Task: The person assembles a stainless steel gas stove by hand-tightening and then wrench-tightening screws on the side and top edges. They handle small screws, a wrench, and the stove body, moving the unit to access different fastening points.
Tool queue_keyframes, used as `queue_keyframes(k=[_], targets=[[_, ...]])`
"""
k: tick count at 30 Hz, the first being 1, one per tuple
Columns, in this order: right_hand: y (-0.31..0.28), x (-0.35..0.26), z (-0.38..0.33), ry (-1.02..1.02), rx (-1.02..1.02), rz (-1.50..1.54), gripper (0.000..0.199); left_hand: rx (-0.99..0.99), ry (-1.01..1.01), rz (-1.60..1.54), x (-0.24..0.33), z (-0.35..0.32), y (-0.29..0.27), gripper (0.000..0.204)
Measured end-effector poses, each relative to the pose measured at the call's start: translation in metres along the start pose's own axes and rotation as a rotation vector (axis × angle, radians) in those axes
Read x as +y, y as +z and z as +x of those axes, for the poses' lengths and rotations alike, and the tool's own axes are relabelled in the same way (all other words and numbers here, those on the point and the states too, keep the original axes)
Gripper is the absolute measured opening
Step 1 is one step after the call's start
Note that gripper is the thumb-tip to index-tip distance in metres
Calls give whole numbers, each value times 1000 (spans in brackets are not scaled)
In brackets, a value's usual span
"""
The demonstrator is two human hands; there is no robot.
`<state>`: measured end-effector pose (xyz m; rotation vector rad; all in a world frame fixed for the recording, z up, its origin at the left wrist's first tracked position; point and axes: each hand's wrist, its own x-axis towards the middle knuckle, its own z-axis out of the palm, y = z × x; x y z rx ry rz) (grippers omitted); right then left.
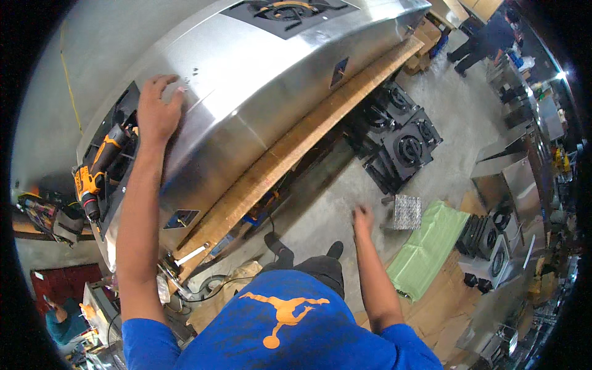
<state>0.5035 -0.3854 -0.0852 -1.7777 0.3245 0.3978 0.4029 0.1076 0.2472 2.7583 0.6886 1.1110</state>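
My left hand [161,110] rests on the shiny top of a long stainless steel cabinet [209,132], fingers bent and apart, holding nothing. Just past its fingertips lie a few tiny dark pieces [195,71], too small to name. Beside my left wrist, an orange and black cordless drill [98,165] lies over a black-framed opening in the metal. Lower down, my right hand [363,221] hangs over the floor, loosely curled with the thumb apart, and nothing shows in it. A silver diamond-plate box [405,212] is nearest to it.
A wooden board [296,139] runs under the cabinet's near edge. Several black fan units [408,148] sit on the floor, near a green wrapped bundle [428,246] and cardboard [441,296]. One person [487,40] stands at the far right, another [63,320] at the lower left.
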Motion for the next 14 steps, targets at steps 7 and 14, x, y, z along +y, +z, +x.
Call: queue_keyframes(k=[7, 14], targets=[[-234, 258, -81, 510, 236, -149, 14, 111, 198, 332, 14, -3, 9, 34], [-278, 288, -34, 557, -11, -15, 26, 273, 191, 246, 53, -25, 9, 51]])
